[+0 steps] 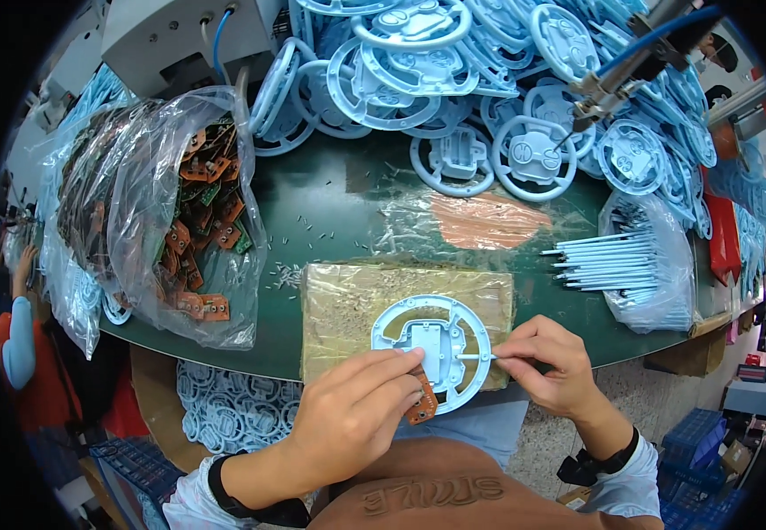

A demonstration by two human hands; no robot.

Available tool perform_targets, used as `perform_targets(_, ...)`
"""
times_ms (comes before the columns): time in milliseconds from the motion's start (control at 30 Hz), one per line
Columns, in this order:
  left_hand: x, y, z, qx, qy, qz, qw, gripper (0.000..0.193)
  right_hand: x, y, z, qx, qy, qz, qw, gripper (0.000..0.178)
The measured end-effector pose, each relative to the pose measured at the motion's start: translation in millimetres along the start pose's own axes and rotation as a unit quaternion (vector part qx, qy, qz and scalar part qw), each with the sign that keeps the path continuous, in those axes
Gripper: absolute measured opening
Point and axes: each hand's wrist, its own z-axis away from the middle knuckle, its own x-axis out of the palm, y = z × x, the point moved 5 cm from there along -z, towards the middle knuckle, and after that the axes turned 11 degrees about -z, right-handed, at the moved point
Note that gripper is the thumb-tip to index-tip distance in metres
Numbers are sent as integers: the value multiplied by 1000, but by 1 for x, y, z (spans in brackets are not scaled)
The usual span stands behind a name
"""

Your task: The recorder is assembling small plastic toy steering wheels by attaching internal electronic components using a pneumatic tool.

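A light-blue toy steering wheel half (475, 319) lies hollow side up on a taped, yellowish block (337, 309) in front of me. My left hand (352, 411) is closed, with an orange-brown circuit board (422, 405) under its fingers over the wheel's lower left part. Its fingertips also touch the wheel's raised middle. At the wheel's right rim, my right hand (549, 364) pinches a thin light-blue rod (492, 356), which lies crosswise to the rim. The rod's far end is hard to make out.
Left stands a clear bag of circuit boards (215, 208); small screws (287, 276) lie beside it. Blue wheel parts (418, 53) are heaped at the back. A bag of blue rods (608, 261) lies right. A screwdriver-like machine (603, 97) overhangs the far right. More wheels (228, 402) sit below the table.
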Motion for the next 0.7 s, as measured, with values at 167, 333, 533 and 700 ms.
perform_targets(167,1,0,2,-1,4,3,1000,17,3,-13,-10,-27,-35,93,995,24)
perform_targets(333,0,1,1,5,-7,-11,1000,17,-1,-14,-17,9,-48,59,997,18)
perform_targets(533,-1,-1,0,-3,-1,24,1000,22,-2,-14,-24,-23,-75,77,994,14)
perform_targets(700,-8,-2,-16,17,29,-19,999,25,0,-14,-23,-20,-69,79,994,14)
